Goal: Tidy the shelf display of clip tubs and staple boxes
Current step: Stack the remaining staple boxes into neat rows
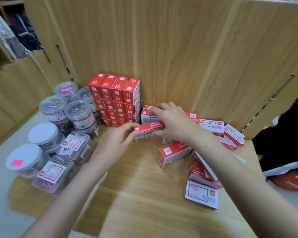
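A red-and-white staple box (149,130) is held between both hands just above the wooden shelf (136,194): the left hand (113,143) pinches its left end with thumb and fingertips, and the right hand (172,122) closes over its right end from above. The box is a small cardboard oblong, lying lengthwise with its red printed face up.

Just beyond the left hand, against the back panel (162,48), stands a neat stack of red staple boxes (115,100), four across and about four high. Under and behind the right hand sit more staple boxes (148,115), partly hidden. To the right of the right hand and nearer the viewer, loose staple boxes (213,131) lie jumbled at odd angles; one (174,153) rests on its side beside the right forearm, and one (201,194) lies flat with its white label up.

To the left of the left hand are round clear plastic clip tubs (79,114), stacked in pairs, their coloured and metal clips visible; two white-lidded tubs (43,134) stand nearer, one (24,158) with a pink sticker. Two clear rectangular clip boxes (53,176) with red-bordered labels lie beside the left forearm.

The shelf and panels are light wood-grain laminate.
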